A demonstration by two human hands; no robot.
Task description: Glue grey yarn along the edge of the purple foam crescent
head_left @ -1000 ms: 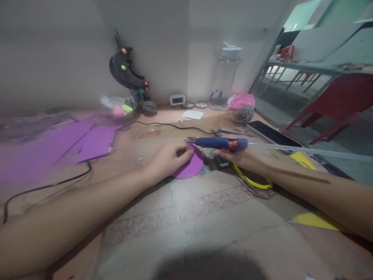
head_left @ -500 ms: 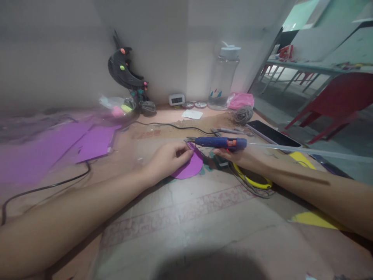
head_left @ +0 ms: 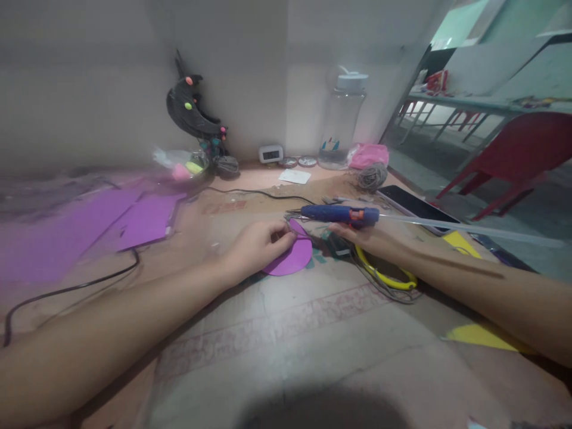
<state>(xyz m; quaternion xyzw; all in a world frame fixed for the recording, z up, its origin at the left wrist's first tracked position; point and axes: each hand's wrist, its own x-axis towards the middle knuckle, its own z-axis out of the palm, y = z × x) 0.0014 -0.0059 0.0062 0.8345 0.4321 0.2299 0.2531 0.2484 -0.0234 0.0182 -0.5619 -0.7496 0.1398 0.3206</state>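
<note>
Gripping glue gun [head_left: 326,213] w/ my R hand [head_left: 373,240], nozzle [head_left: 294,212] near top of purple cutout [head_left: 292,259]; my L hand [head_left: 261,244] pinches its upper L side. Cutting looks done, gluing prob. unfinished, can't tell for sure. Purple sheets [head_left: 149,220] L of cutout.

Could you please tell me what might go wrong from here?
The left hand, pinching the purple cutout, is close to the nozzle of the glue gun, so a burn is possible if it's hot. The long glue stick juts well behind the gun and might catch on something. The yellow loop near the right hand could snag.
</note>
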